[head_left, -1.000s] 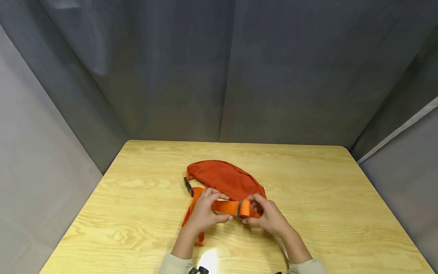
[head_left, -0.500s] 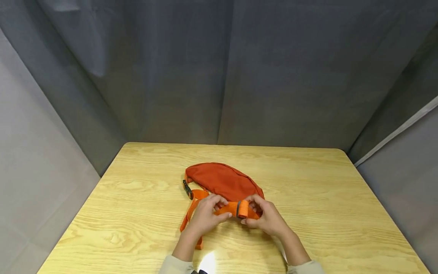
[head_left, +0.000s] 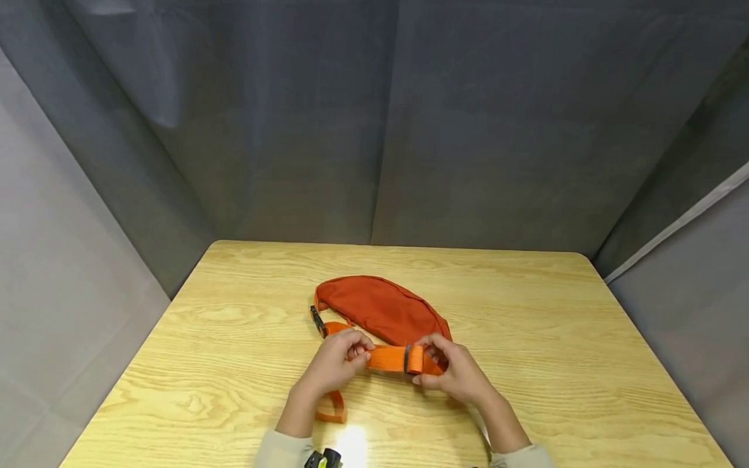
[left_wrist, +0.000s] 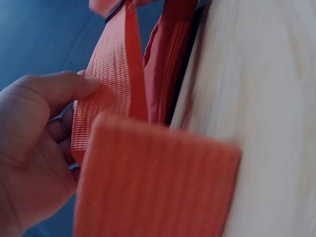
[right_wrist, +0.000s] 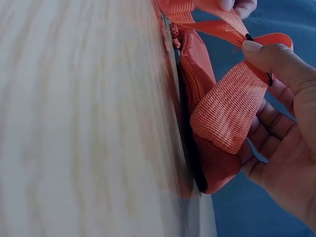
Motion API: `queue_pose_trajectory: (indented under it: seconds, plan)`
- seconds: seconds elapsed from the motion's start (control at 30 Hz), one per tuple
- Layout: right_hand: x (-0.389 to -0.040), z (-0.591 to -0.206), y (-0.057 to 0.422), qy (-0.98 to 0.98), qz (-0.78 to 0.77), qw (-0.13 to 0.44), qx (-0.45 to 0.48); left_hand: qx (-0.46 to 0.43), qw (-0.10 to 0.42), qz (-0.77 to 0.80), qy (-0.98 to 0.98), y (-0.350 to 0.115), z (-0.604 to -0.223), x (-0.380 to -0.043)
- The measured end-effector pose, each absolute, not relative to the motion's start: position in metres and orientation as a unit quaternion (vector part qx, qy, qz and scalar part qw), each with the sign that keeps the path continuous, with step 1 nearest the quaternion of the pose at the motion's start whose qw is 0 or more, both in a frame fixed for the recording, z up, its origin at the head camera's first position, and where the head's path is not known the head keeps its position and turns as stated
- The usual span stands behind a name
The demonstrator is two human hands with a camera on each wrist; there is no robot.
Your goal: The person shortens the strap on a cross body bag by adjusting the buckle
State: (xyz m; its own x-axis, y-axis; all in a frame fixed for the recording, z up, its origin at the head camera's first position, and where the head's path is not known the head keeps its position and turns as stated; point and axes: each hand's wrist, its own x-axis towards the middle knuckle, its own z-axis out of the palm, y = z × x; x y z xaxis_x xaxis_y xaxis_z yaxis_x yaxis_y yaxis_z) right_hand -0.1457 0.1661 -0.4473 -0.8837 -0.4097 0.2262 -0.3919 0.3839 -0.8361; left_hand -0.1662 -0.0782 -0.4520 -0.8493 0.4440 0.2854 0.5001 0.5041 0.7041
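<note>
A red-orange waist pack [head_left: 380,309] lies on the table, its orange webbing strap [head_left: 386,357] stretched between both hands along its near side. My left hand [head_left: 336,361] pinches the strap between thumb and fingers, plain in the left wrist view, where a loose length of strap [left_wrist: 158,182] hangs in front. My right hand [head_left: 453,367] grips the strap at a dark slide adjuster [head_left: 407,359], where the webbing doubles into a loop. In the right wrist view the thumb presses on the strap beside the adjuster [right_wrist: 269,79]. The pack's right end is partly hidden behind the right hand.
The wooden table [head_left: 556,338] carries the pack near its middle. A black side-release buckle [head_left: 318,321] sits at the pack's left end. A strap loop [head_left: 333,409] lies by the left forearm. Dark curtains [head_left: 292,130] hang behind the table, with paler panels [head_left: 70,260] at the sides.
My left hand has slid left along the strap, away from the adjuster, and the section between the hands is now longer and straighter. The right hand stays at the adjuster.
</note>
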Motion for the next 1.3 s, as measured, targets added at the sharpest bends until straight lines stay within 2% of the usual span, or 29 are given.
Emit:
queue_pose_trajectory:
  seconds: [0.23,0.4,0.6,1.03,1.3]
  plan:
    - [-0.155,-0.465,0.171,0.833,-0.498,0.0,-0.238,-0.302,0.017,-0.434,-0.848,-0.074,-0.45,-0.168]
    - [-0.15,-0.453,0.166,0.82,-0.517,0.005,-0.245,-0.326,0.01,-0.445,-0.834,-0.057,-0.449,-0.169]
    - [-0.14,-0.433,0.158,0.817,-0.524,-0.005,-0.241,-0.315,0.017,-0.446,-0.838,-0.05,-0.452,-0.17]
    - [-0.143,-0.433,0.157,0.81,-0.527,-0.008,-0.258,-0.301,0.009,-0.47,-0.83,-0.071,-0.448,-0.172]
    - [-0.144,-0.432,0.156,0.808,-0.532,0.003,-0.255,-0.317,0.001,-0.472,-0.823,-0.058,-0.447,-0.175]
